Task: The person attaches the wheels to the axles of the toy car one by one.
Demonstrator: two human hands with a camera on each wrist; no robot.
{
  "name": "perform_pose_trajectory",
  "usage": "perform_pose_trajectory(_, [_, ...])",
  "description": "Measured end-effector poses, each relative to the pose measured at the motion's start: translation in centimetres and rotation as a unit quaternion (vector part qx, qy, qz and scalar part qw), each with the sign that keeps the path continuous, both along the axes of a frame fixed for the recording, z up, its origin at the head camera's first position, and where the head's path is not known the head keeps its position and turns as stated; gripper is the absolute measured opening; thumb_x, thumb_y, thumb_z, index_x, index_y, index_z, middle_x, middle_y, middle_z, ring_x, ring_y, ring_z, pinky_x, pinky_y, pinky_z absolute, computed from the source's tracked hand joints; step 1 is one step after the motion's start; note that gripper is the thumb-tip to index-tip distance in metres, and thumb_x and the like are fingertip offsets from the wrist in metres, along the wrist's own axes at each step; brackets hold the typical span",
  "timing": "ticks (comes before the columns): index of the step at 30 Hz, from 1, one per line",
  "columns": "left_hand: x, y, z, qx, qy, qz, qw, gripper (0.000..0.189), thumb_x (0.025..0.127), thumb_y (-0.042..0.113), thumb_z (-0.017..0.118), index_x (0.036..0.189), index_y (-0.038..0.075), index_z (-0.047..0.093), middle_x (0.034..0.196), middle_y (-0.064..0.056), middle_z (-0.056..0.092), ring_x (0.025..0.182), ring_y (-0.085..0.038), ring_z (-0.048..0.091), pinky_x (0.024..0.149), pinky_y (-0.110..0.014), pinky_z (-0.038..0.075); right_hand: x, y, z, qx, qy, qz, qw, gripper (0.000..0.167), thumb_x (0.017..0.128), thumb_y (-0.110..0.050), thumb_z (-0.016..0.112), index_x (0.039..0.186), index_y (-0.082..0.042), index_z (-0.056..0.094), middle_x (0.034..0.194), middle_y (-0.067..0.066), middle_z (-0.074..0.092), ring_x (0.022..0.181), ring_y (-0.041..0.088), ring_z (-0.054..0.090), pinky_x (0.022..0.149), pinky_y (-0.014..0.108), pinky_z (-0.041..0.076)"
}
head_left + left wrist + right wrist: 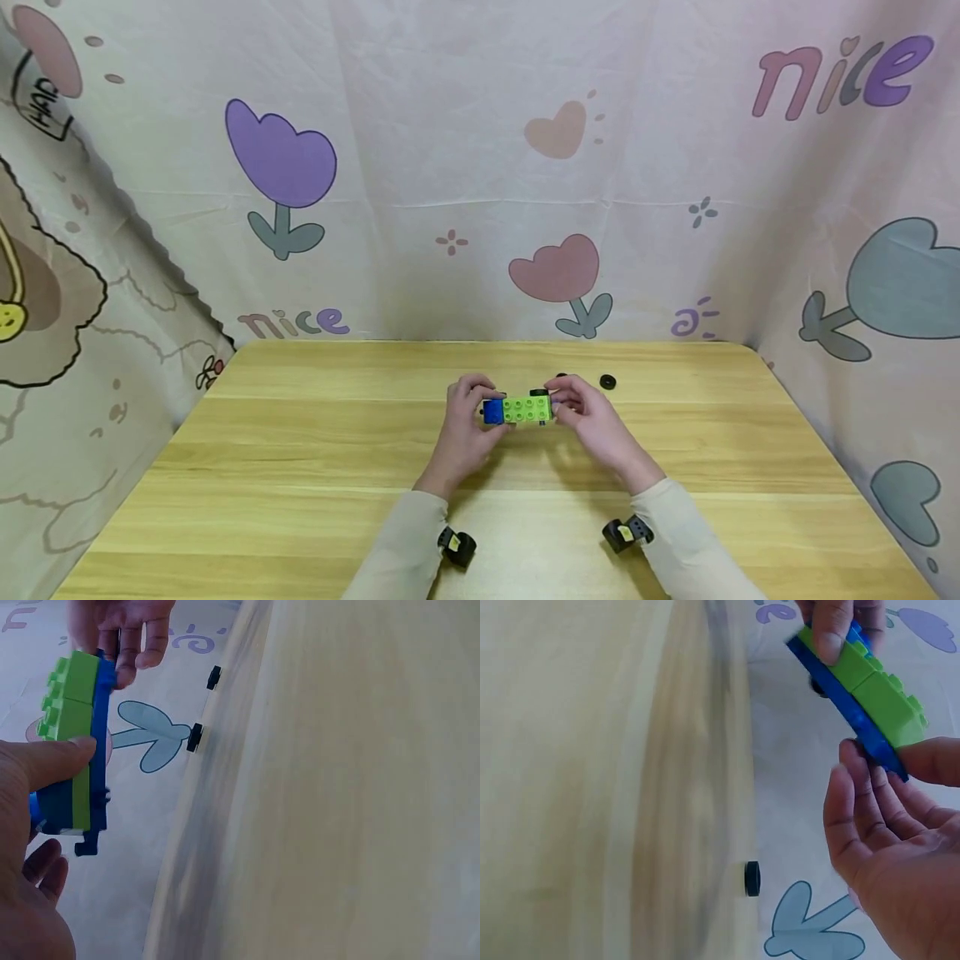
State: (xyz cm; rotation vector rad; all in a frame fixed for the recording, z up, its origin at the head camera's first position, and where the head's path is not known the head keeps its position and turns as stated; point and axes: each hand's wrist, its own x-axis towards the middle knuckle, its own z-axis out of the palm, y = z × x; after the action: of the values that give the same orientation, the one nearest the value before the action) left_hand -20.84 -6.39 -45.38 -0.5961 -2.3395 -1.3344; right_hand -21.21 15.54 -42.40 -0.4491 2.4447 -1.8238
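Note:
A small brick-built toy car (527, 409), with lime green studded bricks on a blue base and a blue block at one end, is held above the table. My left hand (463, 437) grips its blue end, the thumb pressed against the side. At the opposite end, my right hand (907, 855) pinches the car between its thumb and curled fingers. Those fingertips meet a dark wheel under the base, partly hidden. Another black wheel (817, 686) shows on the car's far side, near the left hand.
Two loose black wheels lie near the back of the wooden table (315, 467): one wheel (607, 382) in plain sight, the other wheel (561, 375) partly behind the right hand in the head view. A printed cloth (420, 125) hangs behind the table.

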Motion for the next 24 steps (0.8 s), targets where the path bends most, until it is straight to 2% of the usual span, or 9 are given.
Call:
perform_pose_trajectory(6, [-0.01,-0.05,-0.12,-0.018,-0.019,0.002,0.9997,0.037,0.076,0.007,0.086,0.105,0.008,0.063,0.116,0.002,0.053,0.111,-0.019,0.044,0.096,-0.037,0.046,-0.02,0.06,0.46,-0.002,0.001,-0.008,1.0,0.028,0.098,-0.003,0.056,0.126,0.004,0.055,0.11,0.015,0.064,0.096,0.026,0.062,0.084,0.039,0.053])
perform_pose_trajectory(11, [0.03,-0.04,0.0,-0.011,-0.032,-0.014,0.9993,0.037,0.078,0.006,0.084,0.108,0.008,0.063,0.117,0.001,0.052,0.111,-0.019,0.047,0.091,-0.034,0.049,-0.05,0.04,0.58,-0.007,0.011,-0.007,0.9999,0.027,0.1,-0.004,0.054,0.125,0.005,0.055,0.107,0.015,0.063,0.093,0.025,0.061,0.083,0.046,0.052])
perform_pose_trajectory(18, [0.14,0.06,0.14,-0.012,-0.042,-0.047,0.9979,0.045,0.082,0.009,0.081,0.121,0.014,0.061,0.116,0.002,0.057,0.103,-0.017,0.054,0.081,-0.031,0.052,-0.07,-0.02,0.87,-0.014,0.019,-0.005,0.9997,0.025,0.102,-0.008,0.052,0.124,0.003,0.056,0.108,0.014,0.063,0.094,0.025,0.061,0.084,0.048,0.052])
perform_pose_trajectory(21, [0.29,0.12,0.23,0.007,-0.083,-0.066,0.9943,0.045,0.084,0.012,0.079,0.125,0.015,0.06,0.116,0.001,0.057,0.096,-0.016,0.055,0.077,-0.03,0.053,0.0,-0.02,0.9,-0.018,0.025,-0.006,0.9995,0.027,0.101,-0.008,0.053,0.125,0.003,0.057,0.109,0.015,0.063,0.096,0.026,0.061,0.084,0.046,0.052])
perform_pose_trajectory(24, [0.49,0.14,0.27,0.035,-0.147,-0.085,0.9849,0.043,0.087,0.015,0.077,0.126,0.014,0.057,0.116,-0.002,0.057,0.089,-0.018,0.055,0.072,-0.03,0.053,0.05,-0.06,0.85,-0.021,0.029,-0.007,0.9994,0.029,0.1,-0.007,0.055,0.126,0.004,0.056,0.11,0.016,0.064,0.098,0.027,0.061,0.084,0.041,0.053])
